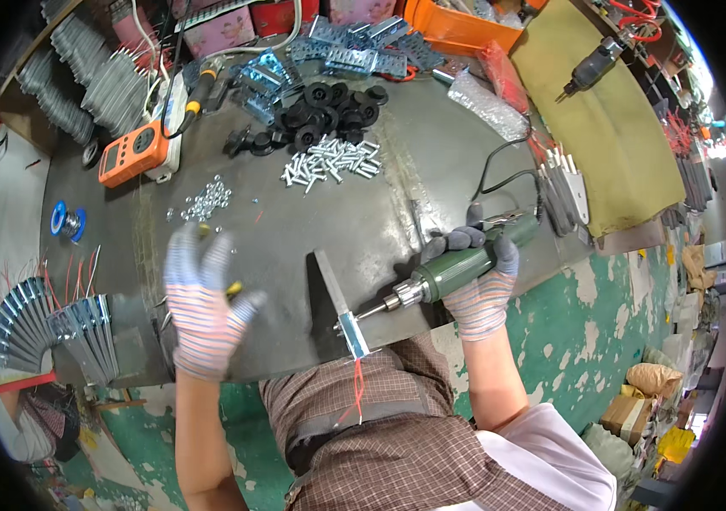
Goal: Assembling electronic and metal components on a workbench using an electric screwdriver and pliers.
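My right hand (480, 294), in a striped glove with grey fingertips, is wrapped round a green electric screwdriver (457, 271). The tool lies nearly level, and its bit points left at a metal bracket (352, 335) on a narrow grey strip (330, 279). Red wires (359, 383) hang from the strip's near end over the table edge. From this view I cannot tell whether the bit touches the bracket's screw. My left hand (207, 302), gloved alike, hovers at the left with fingers apart. Yellow-handled pliers, mostly hidden, show beneath it. Loose nuts (211, 198) lie just beyond its fingertips.
Farther back are silver screws (329, 162), black plastic parts (316, 111) and metal brackets (354, 51). An orange meter-like device (133, 155) and solder spool (68, 221) stand left. Wired strips (27, 328) fan out at the left corner. Another driver (591, 66) hangs at right.
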Tool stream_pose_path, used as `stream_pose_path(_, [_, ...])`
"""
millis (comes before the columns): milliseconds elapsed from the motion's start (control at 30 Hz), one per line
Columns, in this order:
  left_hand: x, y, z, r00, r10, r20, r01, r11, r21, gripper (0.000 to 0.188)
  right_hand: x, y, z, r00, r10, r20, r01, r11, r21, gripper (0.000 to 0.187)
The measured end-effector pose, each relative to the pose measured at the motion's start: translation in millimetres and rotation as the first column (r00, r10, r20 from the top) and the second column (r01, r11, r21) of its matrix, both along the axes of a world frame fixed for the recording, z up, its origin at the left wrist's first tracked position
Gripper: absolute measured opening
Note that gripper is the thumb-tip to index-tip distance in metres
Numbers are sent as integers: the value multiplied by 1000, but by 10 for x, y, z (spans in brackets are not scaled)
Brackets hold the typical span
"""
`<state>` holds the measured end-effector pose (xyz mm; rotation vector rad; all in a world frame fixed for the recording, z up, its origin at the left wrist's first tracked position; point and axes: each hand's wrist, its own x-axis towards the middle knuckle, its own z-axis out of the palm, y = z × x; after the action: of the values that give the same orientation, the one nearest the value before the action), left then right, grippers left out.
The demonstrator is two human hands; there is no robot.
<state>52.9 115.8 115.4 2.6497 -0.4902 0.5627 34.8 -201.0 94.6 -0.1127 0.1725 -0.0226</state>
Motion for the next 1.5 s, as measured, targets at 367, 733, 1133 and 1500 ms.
stream_pose_path(367, [-407, -684, -190, 891, -449, 63, 453, 888, -74, 36, 478, -499, 946, 997, -77, -28, 11, 468, -884, 40])
stream_pose_path(733, [-689, -720, -146, 998, -30, -47, 10, 919, -395, 44, 926, -389, 246, 997, 49, 52, 55, -991, -125, 59])
stream_pose_path(1133, [-854, 1743, 96, 509, 861, -6, -771, 452, -449, 51, 399, -59, 287, 900, 301, 314, 429, -734, -527, 40])
stream_pose_path(1500, [-1258, 1817, -396, 703, 682, -203, -594, 406, -694, 72, 471, -2765, 146, 924, -314, 216, -255, -930, -263, 47])
